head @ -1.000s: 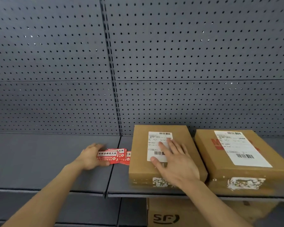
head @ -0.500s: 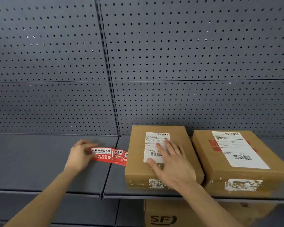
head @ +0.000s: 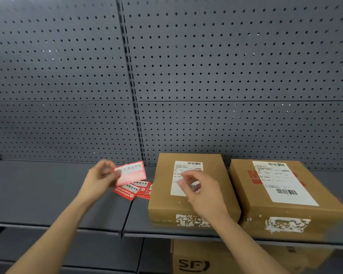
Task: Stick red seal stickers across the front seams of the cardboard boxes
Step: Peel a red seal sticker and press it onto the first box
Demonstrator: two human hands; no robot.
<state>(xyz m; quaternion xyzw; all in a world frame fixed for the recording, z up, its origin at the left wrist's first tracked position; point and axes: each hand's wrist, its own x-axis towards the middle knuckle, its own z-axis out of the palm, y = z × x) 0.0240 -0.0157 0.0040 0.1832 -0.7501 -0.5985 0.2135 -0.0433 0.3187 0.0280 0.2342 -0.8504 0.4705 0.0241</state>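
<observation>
The left hand (head: 99, 177) pinched a blurred red seal sticker (head: 130, 172) above the shelf's pile (head: 134, 189), while the right hand (head: 199, 191), loosely curled and apparently empty, hovered over the nearer cardboard box (head: 166, 198); peeling squarely would help.

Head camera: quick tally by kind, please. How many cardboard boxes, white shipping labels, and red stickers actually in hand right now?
Cardboard boxes: 3, namely left shelf box, right shelf box, SF box below.
White shipping labels: 2, on left box, on right box.
Red stickers held: 1, held sticker in left hand.
Total: 6
</observation>
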